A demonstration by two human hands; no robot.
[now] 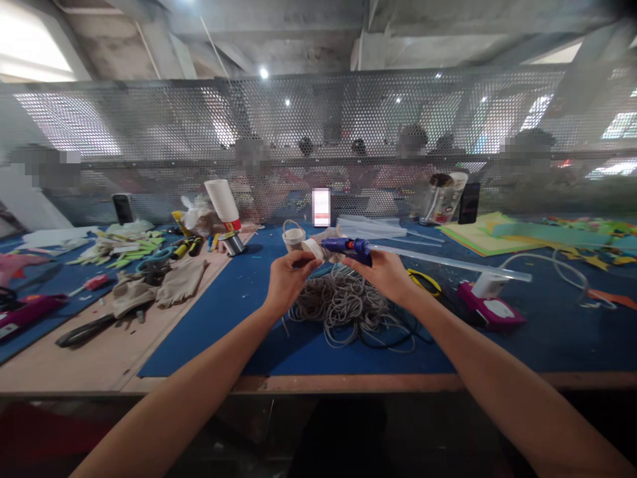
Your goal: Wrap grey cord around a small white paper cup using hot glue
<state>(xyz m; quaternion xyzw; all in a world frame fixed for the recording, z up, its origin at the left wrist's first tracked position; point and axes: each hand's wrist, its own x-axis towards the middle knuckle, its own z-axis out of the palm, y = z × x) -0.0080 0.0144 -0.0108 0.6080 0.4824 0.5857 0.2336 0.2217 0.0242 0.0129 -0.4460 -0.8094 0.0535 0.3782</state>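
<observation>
In my right hand (385, 272) is a blue hot glue gun (343, 247), with a long clear glue stick (448, 261) running out of its back to the right. My left hand (291, 275) pinches a small white paper cup (312, 248), tilted with its open end toward the left. The gun's front lies against or just before the cup; whether the nozzle touches it I cannot tell. Just behind stands another small cup (293, 237) with a cord handle. Below both hands lies a loose heap of grey cord (348, 302) on the blue mat.
A stack of paper cups (222, 202) leans at the back left. Gloves (182, 282) and scissors (154, 260) lie left. A purple power strip (492, 309) with a white plug is at right, near coloured sheets (478, 234). A mesh screen (348, 119) bounds the back.
</observation>
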